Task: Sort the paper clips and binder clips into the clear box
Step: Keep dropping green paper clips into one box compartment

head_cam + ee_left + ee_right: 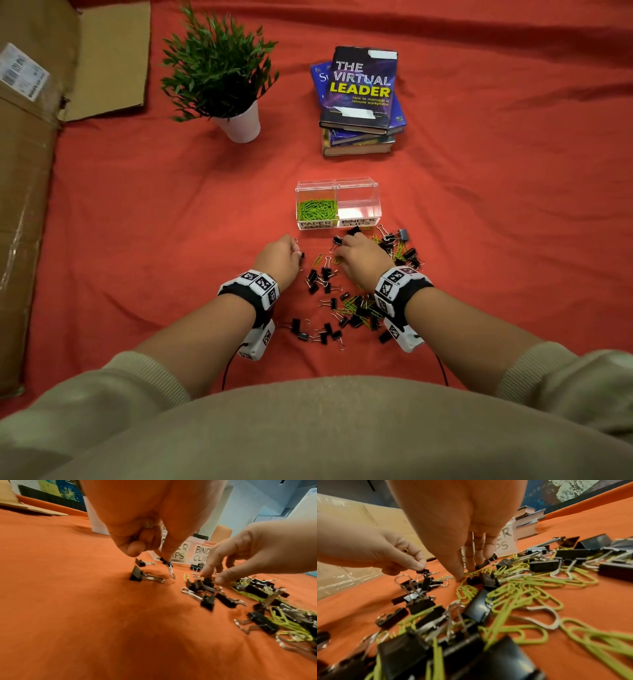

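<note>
The clear box (359,192) stands just beyond my hands. Its left compartment holds green paper clips (317,209); the right one, labelled for binder clips, is bare. My left hand (299,253) pinches a small black binder clip (167,564) by its body, and a wire loop (405,551) pokes out of its curled fingers. Straight fingers of my right hand (342,253) reach down into the mixed pile (359,305). Its thumb and fingertips (458,578) touch green paper clips (467,592) beside a black binder clip (488,579), holding nothing that I can see.
Black binder clips and green paper clips lie scattered on the red cloth (171,240) from the box front back to my wrists. A potted plant (222,78) and a stack of books (359,99) stand behind the box. Flattened cardboard (27,171) lies at the left.
</note>
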Demonstrator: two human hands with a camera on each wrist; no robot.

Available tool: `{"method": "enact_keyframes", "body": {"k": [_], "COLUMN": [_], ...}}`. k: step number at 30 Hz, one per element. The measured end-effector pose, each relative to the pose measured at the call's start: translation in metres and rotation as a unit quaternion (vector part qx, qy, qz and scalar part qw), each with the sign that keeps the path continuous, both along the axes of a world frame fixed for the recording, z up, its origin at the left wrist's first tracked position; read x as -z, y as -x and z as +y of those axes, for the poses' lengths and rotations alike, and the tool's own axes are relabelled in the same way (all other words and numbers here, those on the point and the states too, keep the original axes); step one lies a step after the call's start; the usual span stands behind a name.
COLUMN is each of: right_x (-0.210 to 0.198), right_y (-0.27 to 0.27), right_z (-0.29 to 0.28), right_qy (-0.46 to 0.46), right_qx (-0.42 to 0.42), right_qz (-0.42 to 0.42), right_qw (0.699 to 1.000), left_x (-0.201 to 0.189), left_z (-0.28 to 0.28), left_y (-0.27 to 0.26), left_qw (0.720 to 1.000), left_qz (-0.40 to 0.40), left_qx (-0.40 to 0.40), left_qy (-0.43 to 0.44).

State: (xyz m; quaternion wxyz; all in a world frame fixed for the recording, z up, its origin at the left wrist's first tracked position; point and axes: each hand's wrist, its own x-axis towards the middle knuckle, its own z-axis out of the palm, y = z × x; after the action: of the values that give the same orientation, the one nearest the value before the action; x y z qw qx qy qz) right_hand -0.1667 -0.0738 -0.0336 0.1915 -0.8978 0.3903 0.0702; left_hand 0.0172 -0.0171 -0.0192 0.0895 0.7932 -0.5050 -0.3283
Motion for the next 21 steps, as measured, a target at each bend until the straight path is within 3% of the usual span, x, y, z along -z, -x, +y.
{"method": "enact_keyframes", "body": {"k": [10,13,21], "right_x": [0.004,0.000,-0.003], "right_y": [0.002,0.002,0.000], "right_z": [0.012,0.016,0.017], "right_qy": [0.064,0.019,0.016], "right_qx": [-0.044,-0.055,-0.046], "right_qz": [0.041,0.077,0.092], "right_qw": [0.996,0.995,0.995], "left_x": [0.004,0.009,0.008], "left_z": [-0.009,-0.013,-0.017], "left_y": [0.028,0.033,0.031], "left_qw": [0.994,0.991,0.991], "left_qz": [-0.063,-0.078,-0.042], "left_qx": [0.089,0.104,0.117], "left_qy": [0.011,-0.006,-0.048]}}
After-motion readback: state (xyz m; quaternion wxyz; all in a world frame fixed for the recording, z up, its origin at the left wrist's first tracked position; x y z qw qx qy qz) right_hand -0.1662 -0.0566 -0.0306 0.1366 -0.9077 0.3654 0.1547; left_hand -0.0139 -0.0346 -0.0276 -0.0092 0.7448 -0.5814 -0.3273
